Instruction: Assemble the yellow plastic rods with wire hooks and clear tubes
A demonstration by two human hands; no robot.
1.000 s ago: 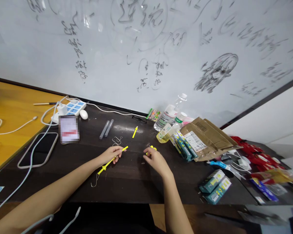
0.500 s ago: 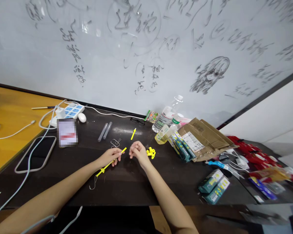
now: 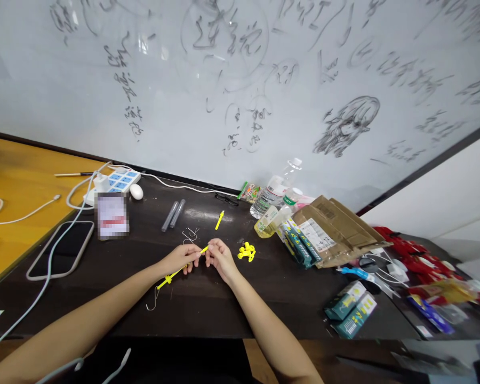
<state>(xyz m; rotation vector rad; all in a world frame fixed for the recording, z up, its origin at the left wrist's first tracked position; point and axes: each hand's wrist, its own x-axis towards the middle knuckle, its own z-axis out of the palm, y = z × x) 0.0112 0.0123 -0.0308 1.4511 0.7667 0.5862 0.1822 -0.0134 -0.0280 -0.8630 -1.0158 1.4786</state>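
Observation:
My left hand is closed around a thin yellow plastic rod. A bent metal wire hook hangs from the rod's lower left end. At the upper right end, the fingertips of my right hand pinch the rod's tip; what else they may hold is too small to make out. Right of my right hand lies a small pile of yellow plastic parts. Beyond both hands are a short yellow stick and some bent metal wire hooks. Two clear tubes lie farther back on the left.
A phone, a power strip and cables occupy the left side. Bottles, a cardboard parcel, scissors and dark green boxes are at the right. A whiteboard rises behind the table.
My right hand has moved left, and its fingers have closed at the yellow rod's upper tip. My left hand keeps holding the rod. The view has shifted slightly.

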